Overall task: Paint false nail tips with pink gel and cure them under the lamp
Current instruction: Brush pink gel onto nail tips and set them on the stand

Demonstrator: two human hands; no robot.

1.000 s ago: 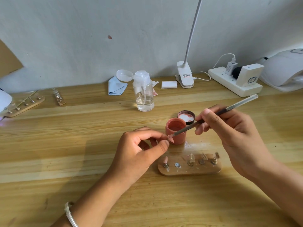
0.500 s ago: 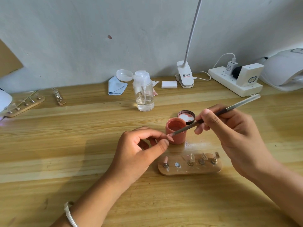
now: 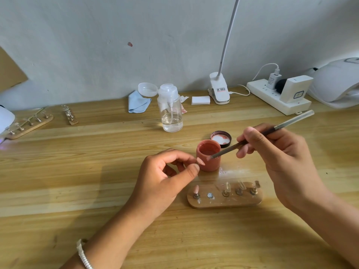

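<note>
My left hand (image 3: 165, 175) pinches a pink-coated nail tip (image 3: 200, 161) between thumb and forefinger, just left of the open pink gel jar (image 3: 208, 155). My right hand (image 3: 279, 158) grips a thin brush (image 3: 258, 135); its pink bristle end sits a little right of the tip, in front of the jar. The jar's lid (image 3: 221, 139) lies behind it, inside up. In front stands a wooden holder (image 3: 225, 200) with one pink tip (image 3: 196, 190) on its left peg, a bare magnet beside it and clear tips on the other pegs. A white curing lamp (image 3: 338, 84) stands at the far right.
A clear pump bottle (image 3: 171, 111) stands behind the jar, with a blue cloth (image 3: 138, 104) and white pads (image 3: 201, 100). A clip lamp (image 3: 220, 90) and power strip (image 3: 279, 100) line the wall. Two more wooden tip holders (image 3: 29, 125) lie far left beside another white device (image 3: 5, 119).
The brush tip has drawn back a little to the right, off the held nail tip. My left hand holds still.
</note>
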